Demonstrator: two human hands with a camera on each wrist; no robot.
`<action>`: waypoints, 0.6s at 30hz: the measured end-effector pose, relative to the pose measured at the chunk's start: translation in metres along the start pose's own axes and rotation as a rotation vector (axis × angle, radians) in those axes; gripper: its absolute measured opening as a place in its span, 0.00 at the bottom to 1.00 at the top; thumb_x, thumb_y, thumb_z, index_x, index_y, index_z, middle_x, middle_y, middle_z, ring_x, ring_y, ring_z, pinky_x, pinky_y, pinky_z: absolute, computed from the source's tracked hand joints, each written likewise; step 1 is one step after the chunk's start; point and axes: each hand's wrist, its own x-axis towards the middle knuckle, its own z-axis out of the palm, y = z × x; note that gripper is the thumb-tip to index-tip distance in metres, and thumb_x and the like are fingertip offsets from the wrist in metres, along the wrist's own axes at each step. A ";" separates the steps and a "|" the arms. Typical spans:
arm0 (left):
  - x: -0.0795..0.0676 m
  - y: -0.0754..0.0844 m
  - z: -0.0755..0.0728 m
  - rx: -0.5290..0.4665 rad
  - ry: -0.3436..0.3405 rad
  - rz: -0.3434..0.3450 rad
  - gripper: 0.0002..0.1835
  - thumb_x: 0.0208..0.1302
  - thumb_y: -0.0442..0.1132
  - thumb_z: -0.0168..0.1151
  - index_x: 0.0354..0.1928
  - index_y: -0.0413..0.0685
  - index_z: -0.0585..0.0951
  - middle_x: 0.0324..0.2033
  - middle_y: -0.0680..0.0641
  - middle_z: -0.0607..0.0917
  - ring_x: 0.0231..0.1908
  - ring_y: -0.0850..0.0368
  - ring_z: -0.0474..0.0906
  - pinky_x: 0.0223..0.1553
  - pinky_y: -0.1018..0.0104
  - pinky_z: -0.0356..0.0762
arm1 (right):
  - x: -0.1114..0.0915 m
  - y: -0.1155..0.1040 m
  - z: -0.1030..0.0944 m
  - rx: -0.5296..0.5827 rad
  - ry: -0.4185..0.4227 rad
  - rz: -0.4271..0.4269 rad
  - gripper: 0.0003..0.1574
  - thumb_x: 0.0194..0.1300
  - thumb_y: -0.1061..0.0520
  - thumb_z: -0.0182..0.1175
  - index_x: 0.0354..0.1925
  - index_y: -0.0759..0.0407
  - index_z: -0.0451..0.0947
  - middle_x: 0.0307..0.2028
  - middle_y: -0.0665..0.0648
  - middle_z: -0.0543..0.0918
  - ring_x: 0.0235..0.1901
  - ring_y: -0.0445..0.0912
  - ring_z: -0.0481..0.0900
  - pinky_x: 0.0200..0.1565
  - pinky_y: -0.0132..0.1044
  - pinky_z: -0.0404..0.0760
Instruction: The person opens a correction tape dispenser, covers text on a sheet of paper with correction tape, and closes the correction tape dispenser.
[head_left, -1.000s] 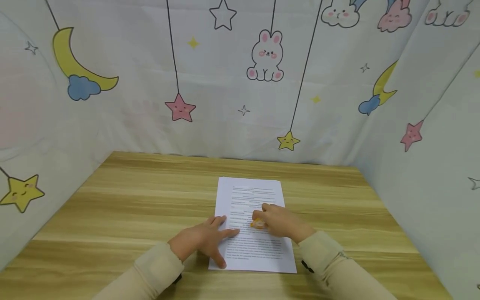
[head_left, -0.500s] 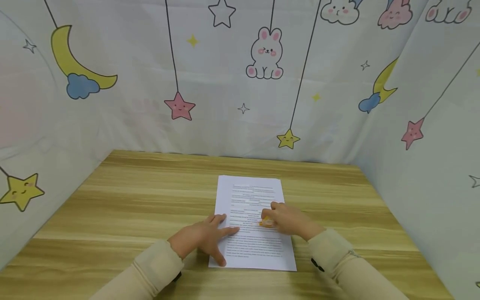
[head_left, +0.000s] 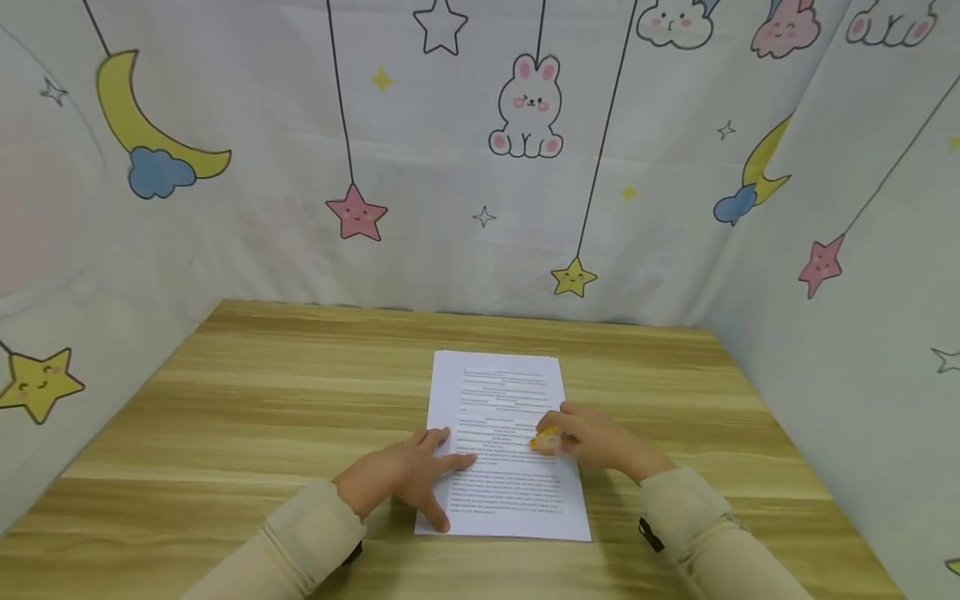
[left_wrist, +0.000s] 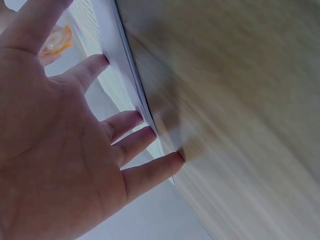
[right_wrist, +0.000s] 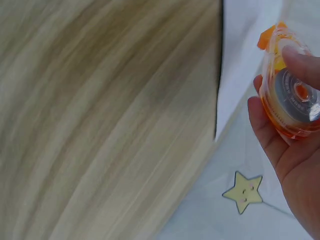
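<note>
A stack of printed paper point(head_left: 510, 492) lies on the wooden table, with white strips covering parts of several lines in its upper half. My left hand point(head_left: 408, 475) rests at its left edge with fingers spread; the left wrist view shows the fingertips point(left_wrist: 145, 117) along the stack's edge. My right hand point(head_left: 600, 437) grips an orange, see-through correction tape dispenser point(right_wrist: 292, 95) between thumb and fingers. Grey and orange reels show inside its casing in the right wrist view. In the head view the dispenser's orange tip is close over the right half of the page.
The wood-grain table point(head_left: 300, 375) extends around the paper on all sides. White fabric walls point(head_left: 450, 267) printed with stars, moons and a rabbit enclose it at the back, left and right.
My right hand has slid rightward across the page with the correction tape dispenser, toward the right ends of the lines. The left hand keeps its place on the paper's left edge.
</note>
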 end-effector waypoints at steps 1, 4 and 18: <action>0.000 0.001 -0.001 0.001 0.000 0.004 0.49 0.39 0.62 0.72 0.66 0.75 0.60 0.70 0.45 0.50 0.70 0.44 0.46 0.59 0.40 0.62 | -0.001 0.002 -0.002 0.059 0.007 0.025 0.19 0.59 0.66 0.55 0.45 0.46 0.75 0.32 0.47 0.72 0.27 0.39 0.65 0.30 0.29 0.67; 0.000 0.001 -0.001 -0.002 0.000 0.011 0.48 0.39 0.61 0.72 0.66 0.74 0.60 0.70 0.45 0.50 0.70 0.44 0.46 0.59 0.40 0.62 | -0.007 0.006 -0.007 0.184 0.050 0.080 0.19 0.60 0.65 0.56 0.48 0.48 0.75 0.42 0.52 0.76 0.36 0.42 0.73 0.37 0.34 0.73; 0.001 0.000 0.002 -0.014 -0.015 0.022 0.46 0.41 0.60 0.71 0.66 0.79 0.60 0.71 0.43 0.47 0.70 0.43 0.43 0.60 0.37 0.57 | -0.021 0.006 0.001 0.002 0.114 0.101 0.17 0.56 0.63 0.61 0.43 0.47 0.79 0.39 0.50 0.79 0.32 0.40 0.72 0.34 0.33 0.73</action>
